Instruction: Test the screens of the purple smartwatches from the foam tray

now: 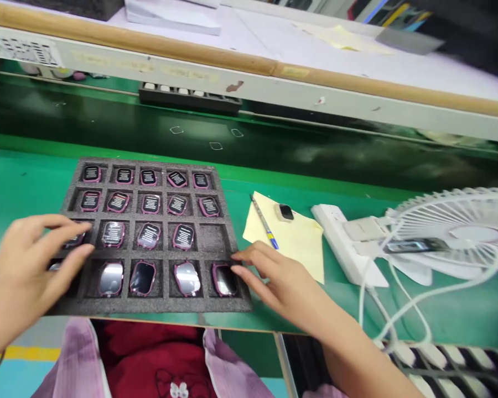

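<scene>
A dark grey foam tray (149, 305) lies on the green bench, its compartments holding several smartwatches with purple cases. Many of their screens show white text; the front row's visible screens are dark or reflective. My left hand (37, 265) reaches over the tray's left side, thumb and fingers apart around a partly hidden watch (75, 241) in the third row. At the front right corner, the fingertips of my right hand (282, 279) are at the edge of another watch (224, 279); its fingers are slightly apart. The rightmost third-row compartment shows only foam.
Right of the tray, a pen (264, 221) and a light-cased watch (284, 212) lie on yellow paper (302, 249). Beyond are a white power strip (348, 243), cables and a white fan (465, 232). A shelf edge (249, 69) crosses above the bench.
</scene>
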Demonstrator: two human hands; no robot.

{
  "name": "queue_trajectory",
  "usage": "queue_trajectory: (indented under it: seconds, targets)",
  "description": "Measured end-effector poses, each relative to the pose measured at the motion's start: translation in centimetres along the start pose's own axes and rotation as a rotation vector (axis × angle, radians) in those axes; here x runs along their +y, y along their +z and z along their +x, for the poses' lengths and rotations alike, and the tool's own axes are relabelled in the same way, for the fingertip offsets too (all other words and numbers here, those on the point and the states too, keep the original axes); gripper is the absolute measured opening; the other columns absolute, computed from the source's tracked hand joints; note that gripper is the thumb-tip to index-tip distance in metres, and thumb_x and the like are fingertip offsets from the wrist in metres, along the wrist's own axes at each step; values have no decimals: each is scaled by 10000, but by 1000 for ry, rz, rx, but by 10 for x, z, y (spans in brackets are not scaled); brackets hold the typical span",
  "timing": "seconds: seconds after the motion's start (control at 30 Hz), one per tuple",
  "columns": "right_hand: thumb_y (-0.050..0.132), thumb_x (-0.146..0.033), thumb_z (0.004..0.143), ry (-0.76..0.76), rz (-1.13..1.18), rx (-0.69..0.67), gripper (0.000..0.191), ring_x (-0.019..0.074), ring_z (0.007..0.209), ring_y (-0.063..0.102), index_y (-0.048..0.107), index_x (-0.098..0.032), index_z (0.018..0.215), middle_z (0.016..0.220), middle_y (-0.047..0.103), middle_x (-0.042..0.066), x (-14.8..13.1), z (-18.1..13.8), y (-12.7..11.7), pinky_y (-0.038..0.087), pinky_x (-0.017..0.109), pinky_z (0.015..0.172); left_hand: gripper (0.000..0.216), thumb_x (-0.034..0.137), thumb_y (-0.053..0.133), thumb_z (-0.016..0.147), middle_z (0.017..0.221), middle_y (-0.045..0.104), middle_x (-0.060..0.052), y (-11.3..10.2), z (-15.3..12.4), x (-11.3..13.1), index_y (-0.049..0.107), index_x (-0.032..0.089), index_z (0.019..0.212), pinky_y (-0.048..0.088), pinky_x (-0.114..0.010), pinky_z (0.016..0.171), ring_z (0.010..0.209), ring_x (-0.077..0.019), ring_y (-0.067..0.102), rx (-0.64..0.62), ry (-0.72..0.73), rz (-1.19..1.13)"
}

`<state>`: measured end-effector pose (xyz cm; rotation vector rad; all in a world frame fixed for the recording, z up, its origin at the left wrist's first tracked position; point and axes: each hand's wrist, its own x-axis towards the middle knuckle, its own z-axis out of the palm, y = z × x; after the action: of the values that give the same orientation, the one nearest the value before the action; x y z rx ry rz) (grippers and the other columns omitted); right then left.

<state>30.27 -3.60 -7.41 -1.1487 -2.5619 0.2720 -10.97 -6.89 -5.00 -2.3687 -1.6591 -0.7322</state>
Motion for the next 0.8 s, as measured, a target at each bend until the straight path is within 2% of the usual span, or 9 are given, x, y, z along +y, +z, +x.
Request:
queue_trajectory:
  seconds: [0.03, 0.1, 0.23, 0.3, 0.37, 0.43, 0.53, 0.63, 0.8]
  targets:
    - [390, -362, 1129, -44, -9, -12, 294, 180, 758, 709, 627, -193, 1089, 945, 674, 76, -6, 2, 1, 559, 279, 656, 203, 289, 551, 1034, 1086, 629, -97, -4, 0, 9, 657, 180, 1168, 488, -420, 905, 1000, -254, 609, -17, 77, -8]
    - [368, -355, 1131, -103, -63, -23, 312, 180, 688, 698, 632, -193, 1091, 932, 671, 71, -12, 5, 5, 558, 294, 600, 156, 238, 560, 1029, 1021, 610, -82, -7, -3, 16, 655, 170, 1133, 471, -364, 830, 923, -220, 583, -36, 90, -18]
    - [336, -377, 1128, -128, -184, 25, 351, 214, 660, 709, 626, -180, 1113, 944, 676, 84, 2, 7, 19, 549, 323, 510, 309, 441, 510, 1049, 957, 619, -64, -7, -31, 1, 678, 182, 1065, 471, -376, 812, 892, -235, 598, -68, -209, 5]
    - [334, -435, 1122, -67, -201, 57, 390, 241, 703, 726, 620, -171, 1139, 977, 679, 108, 15, 8, 24, 543, 325, 479, 429, 546, 469, 1042, 1029, 656, -84, -3, -51, -6, 679, 178, 1112, 489, -409, 865, 966, -268, 629, -104, -372, -15]
    - [336, -492, 1110, 13, -140, 51, 422, 264, 747, 739, 624, -185, 1143, 990, 689, 118, 27, 10, 28, 564, 335, 508, 508, 578, 412, 1048, 1144, 680, -113, 7, -68, -7, 659, 160, 1199, 500, -426, 932, 1063, -286, 646, -79, -499, -85]
    - [357, -515, 1092, 113, 3, -14, 405, 275, 797, 749, 618, -211, 1150, 1003, 715, 112, 31, 14, 29, 603, 360, 614, 555, 570, 344, 1061, 1206, 688, -134, 19, -76, -6, 631, 142, 1267, 515, -415, 957, 1109, -279, 656, 27, -609, -171]
    - [383, -493, 1053, 296, 201, -100, 371, 285, 876, 749, 563, -209, 1211, 1040, 735, 117, 25, 23, 28, 606, 392, 757, 590, 579, 305, 1055, 1194, 702, -144, 34, -74, -5, 619, 139, 1292, 533, -413, 953, 1096, -275, 676, 159, -718, -249]
    - [357, -432, 1003, 401, 240, -70, 345, 289, 905, 730, 550, -193, 1160, 1035, 721, 134, 18, 31, 22, 583, 409, 801, 587, 596, 314, 1039, 1207, 703, -147, 46, -60, -7, 612, 153, 1283, 538, -428, 963, 1102, -284, 681, 162, -713, -288]
    - [374, -372, 939, 463, 168, 72, 261, 259, 767, 684, 561, -210, 1021, 901, 702, 99, 22, 23, 5, 552, 377, 722, 545, 573, 309, 1053, 1196, 705, -145, 63, -41, -4, 614, 160, 1234, 554, -406, 937, 1091, -277, 688, 159, -576, -311]
